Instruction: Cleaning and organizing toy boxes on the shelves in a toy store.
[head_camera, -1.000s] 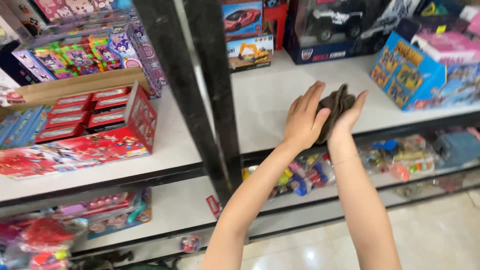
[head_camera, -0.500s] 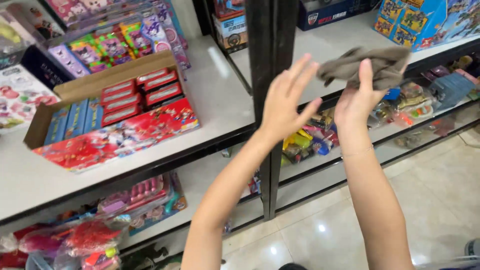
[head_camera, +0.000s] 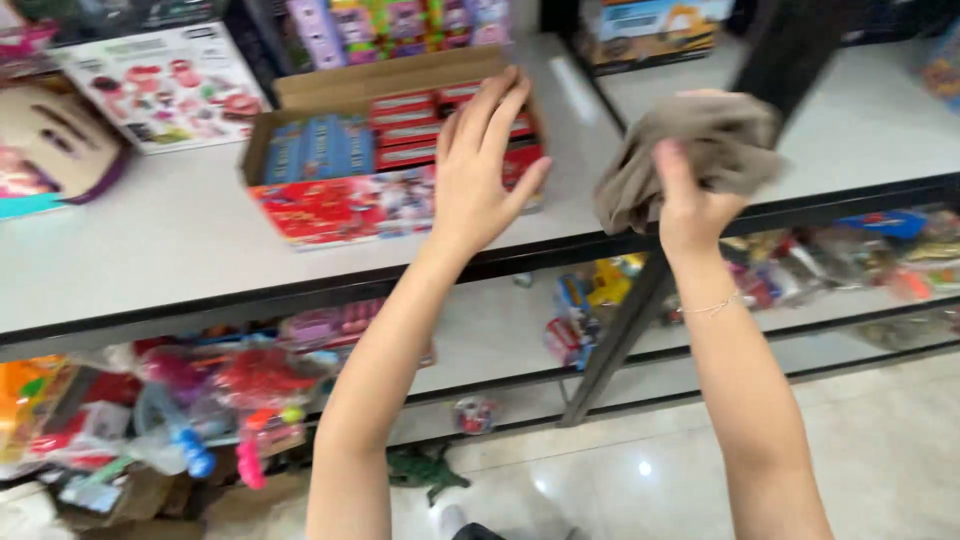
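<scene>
My right hand (head_camera: 690, 205) is raised in front of the shelf edge and grips a bunched grey-brown cloth (head_camera: 700, 150). To its left, my left hand (head_camera: 482, 170) is held up with fingers spread and holds nothing. It hovers in front of a cardboard tray (head_camera: 330, 85) filled with flat red and blue toy packs (head_camera: 340, 150). The tray stands on a white shelf board (head_camera: 150, 250) with a black front edge.
A dark upright post (head_camera: 625, 335) splits the shelving. Boxed toys (head_camera: 160, 85) stand further back. The lower shelf holds many loose bagged toys (head_camera: 250, 380). Glossy tile floor (head_camera: 880, 470) lies below, with a green toy figure (head_camera: 425, 470) on it.
The view has swung left along the shelf. Both hands moved apart: the right one kept the cloth and the left one came free and spread open before the cardboard tray.
</scene>
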